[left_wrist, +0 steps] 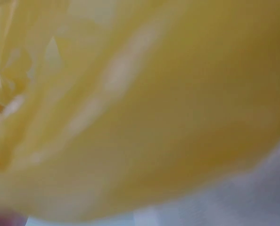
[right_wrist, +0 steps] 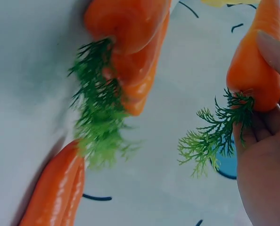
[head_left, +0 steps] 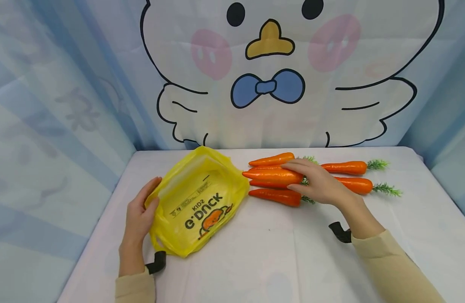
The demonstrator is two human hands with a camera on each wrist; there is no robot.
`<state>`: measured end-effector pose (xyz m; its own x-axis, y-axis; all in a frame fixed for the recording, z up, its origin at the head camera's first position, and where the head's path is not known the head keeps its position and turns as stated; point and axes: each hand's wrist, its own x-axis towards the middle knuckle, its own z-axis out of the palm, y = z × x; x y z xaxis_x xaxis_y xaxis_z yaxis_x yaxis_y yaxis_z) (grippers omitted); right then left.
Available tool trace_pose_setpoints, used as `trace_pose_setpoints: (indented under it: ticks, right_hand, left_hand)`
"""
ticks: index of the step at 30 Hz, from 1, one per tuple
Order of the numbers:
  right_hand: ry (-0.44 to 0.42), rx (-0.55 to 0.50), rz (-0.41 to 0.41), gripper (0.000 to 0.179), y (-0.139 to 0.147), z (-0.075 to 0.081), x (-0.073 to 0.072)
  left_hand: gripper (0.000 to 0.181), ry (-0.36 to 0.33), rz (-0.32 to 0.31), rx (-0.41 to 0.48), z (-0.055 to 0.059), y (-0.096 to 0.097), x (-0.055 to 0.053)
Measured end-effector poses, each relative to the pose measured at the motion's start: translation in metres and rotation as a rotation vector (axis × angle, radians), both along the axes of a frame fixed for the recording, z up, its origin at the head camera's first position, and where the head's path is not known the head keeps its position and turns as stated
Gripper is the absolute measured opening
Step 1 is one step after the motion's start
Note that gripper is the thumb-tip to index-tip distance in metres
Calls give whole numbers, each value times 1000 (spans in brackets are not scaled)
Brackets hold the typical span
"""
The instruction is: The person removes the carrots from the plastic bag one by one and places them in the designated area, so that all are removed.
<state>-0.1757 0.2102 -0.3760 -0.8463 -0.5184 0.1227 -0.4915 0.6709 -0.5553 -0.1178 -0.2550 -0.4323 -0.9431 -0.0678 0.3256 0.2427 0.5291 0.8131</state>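
Note:
My left hand point(head_left: 138, 216) grips the near-left rim of a yellow plastic bag point(head_left: 183, 200), thumb over the edge. The bag lies tilted with its mouth toward me and shows a printed duck logo inside. In the left wrist view the yellow film point(left_wrist: 154, 113) fills most of the picture, blurred. My right hand point(head_left: 321, 183) pinches an orange toy carrot point(head_left: 268, 175) near its leafy end. Its tip points left and overlaps the bag's right edge in the head view. In the right wrist view the held carrot point(right_wrist: 255, 70) hangs apart from the other carrots, its green leaves free.
Several more carrots lie around the right hand, among them a back one point(head_left: 272, 159), a front one point(head_left: 276, 196) and two at right, one point(head_left: 346, 168) behind the other point(head_left: 357, 185). A white cloth point(head_left: 247, 269) covers the table. A printed curtain point(head_left: 268, 122) stands behind it.

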Motion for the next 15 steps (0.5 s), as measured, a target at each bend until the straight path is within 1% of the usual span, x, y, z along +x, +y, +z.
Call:
trace_pose_setpoints:
  ticks: [7,15]
  right_hand:
    - [-14,-27,-47,57,25,-8,3]
    - [75,-48,-54,54,52,-18,8]
  left_hand:
    - [53,4,-3,6,0,-1,0]
    - [53,3,-5,11,-1,-1,0]
